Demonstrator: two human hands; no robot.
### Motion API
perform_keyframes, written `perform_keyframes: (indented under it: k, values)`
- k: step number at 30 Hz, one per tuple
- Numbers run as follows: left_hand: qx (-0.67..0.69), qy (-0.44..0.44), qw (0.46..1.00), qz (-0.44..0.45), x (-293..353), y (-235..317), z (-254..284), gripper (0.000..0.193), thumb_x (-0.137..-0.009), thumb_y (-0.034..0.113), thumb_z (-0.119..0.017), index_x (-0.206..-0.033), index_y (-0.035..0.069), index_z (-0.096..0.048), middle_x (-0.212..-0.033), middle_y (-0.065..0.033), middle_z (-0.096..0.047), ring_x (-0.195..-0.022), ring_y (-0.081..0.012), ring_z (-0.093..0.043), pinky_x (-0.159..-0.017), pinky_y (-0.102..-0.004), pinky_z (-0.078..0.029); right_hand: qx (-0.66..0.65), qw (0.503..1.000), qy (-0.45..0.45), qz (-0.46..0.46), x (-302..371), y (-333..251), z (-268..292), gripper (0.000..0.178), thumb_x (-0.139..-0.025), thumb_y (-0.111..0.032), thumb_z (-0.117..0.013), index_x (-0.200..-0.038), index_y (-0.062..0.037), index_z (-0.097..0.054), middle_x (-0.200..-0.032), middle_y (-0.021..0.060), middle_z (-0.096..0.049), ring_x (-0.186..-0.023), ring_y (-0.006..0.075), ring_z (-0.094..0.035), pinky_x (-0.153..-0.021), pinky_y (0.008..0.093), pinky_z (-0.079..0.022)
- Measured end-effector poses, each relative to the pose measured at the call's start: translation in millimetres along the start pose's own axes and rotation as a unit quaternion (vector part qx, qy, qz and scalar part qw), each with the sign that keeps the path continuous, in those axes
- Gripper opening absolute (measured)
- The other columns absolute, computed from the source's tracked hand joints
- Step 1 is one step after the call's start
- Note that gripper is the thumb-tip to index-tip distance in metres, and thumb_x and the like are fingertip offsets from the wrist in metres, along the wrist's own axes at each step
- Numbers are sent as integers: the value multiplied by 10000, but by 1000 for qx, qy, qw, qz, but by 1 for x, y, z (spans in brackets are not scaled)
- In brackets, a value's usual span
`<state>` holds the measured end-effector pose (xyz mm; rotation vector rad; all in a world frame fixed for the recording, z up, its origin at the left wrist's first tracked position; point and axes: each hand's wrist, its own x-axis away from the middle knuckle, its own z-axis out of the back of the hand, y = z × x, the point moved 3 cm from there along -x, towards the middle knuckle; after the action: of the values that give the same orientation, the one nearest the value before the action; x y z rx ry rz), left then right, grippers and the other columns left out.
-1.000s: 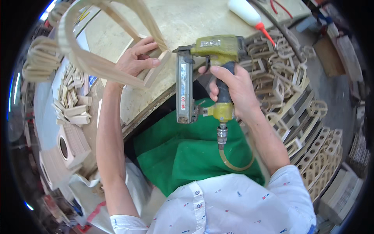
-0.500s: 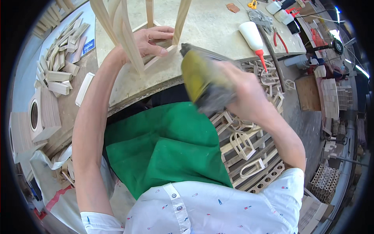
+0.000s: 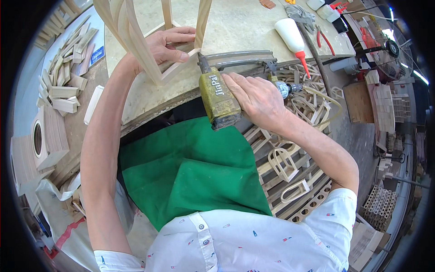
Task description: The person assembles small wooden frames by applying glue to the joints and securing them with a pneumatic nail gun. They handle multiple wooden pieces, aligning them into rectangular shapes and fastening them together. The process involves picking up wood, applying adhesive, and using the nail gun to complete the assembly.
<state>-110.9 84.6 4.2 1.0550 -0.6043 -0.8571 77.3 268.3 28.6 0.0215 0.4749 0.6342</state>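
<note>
From above the bench, pale lettering stands out on the scuffed olive-yellow body of the pneumatic nail gun [image 3: 220, 97], and there's white print on a blue label [image 3: 97, 55] at left. The bare-wood frame [image 3: 146, 56], smooth, with curved uprights on a four-sided base, stands on the worn workbench [image 3: 244, 31]. The person's left hand [image 3: 164, 47] holds it by the base; the right hand [image 3: 257, 100] grips the gun, its nose right at the base's near corner, contact unclear.

Pale wkbench [image 3: 240, 31]: wood frame [image 3: 202, 22] L side; white red-tipped btl [image 3: 289, 35], red pliers [image 3: 327, 44], gray cloth [image 3: 301, 17] R.
</note>
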Motion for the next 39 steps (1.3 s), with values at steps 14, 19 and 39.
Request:
perform_keyframes:
  k: [14, 19, 39]
  values:
    - [32, -6, 999, 6, -1, 3, -2, 592, -779, 92, -734, -1328, 1, -532, -1423, 33, -399, -968, -76, -481, -859, -226, -425, -7, 1000, 1, -13, -2, -4, -2, 454, -736, -127, -571, -1157, 42, -555, -859, 43, -546, -692, 136, -582, -591, 270, -476]
    - [-15, 8, 1000, 8, -1, 0, 2, 593, -759, 166, -749, -1309, 45, -562, -1448, -8, -434, -1266, -201, -473, -1064, -312, -388, -15, 1000, -5, -17, -3, -6, 1, 443, -741, -124, -573, -1150, 43, -559, -797, 37, -518, -676, 140, -579, -584, 276, -472]
    - [2, 5, 1000, 10, 1, 4, -1, 584, -793, 152, -726, -1331, 31, -536, -1466, -24, -397, -1262, -175, -462, -1056, -298, -381, -40, 998, -19, -44, -9, -8, 11, 421, -732, -78, -601, -1134, 39, -557, -884, 86, -578, -747, 208, -627, -641, 317, -511]
